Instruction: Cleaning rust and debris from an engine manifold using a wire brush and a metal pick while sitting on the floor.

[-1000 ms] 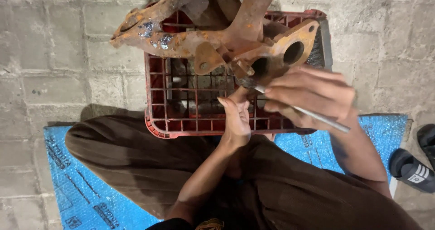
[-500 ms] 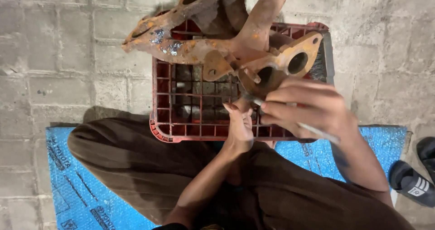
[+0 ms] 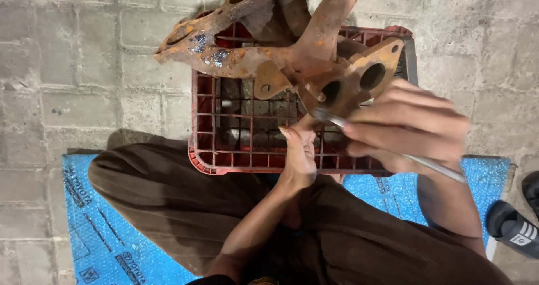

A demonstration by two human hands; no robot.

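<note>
Our right hand (image 3: pixel 407 130) grips a slim metal wrench (image 3: pixel 393 150), its head at a stud on the rusty exhaust manifold (image 3: pixel 281 66). The manifold rests atop a red plastic crate (image 3: pixel 247 144). Our left hand (image 3: pixel 299 153), fingers curled, braces beneath the manifold's flange.

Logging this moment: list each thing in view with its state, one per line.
Rusty metal manifold: lying across the crate top, heavily rusted.
Red plastic crate: on the paved ground, bearing the manifold.
Metal tool: gripped, tip at a flange.
Right hand: closed around the tool.
Left hand: fingertips up under the manifold.
Blue sheet: spread flat.
</note>
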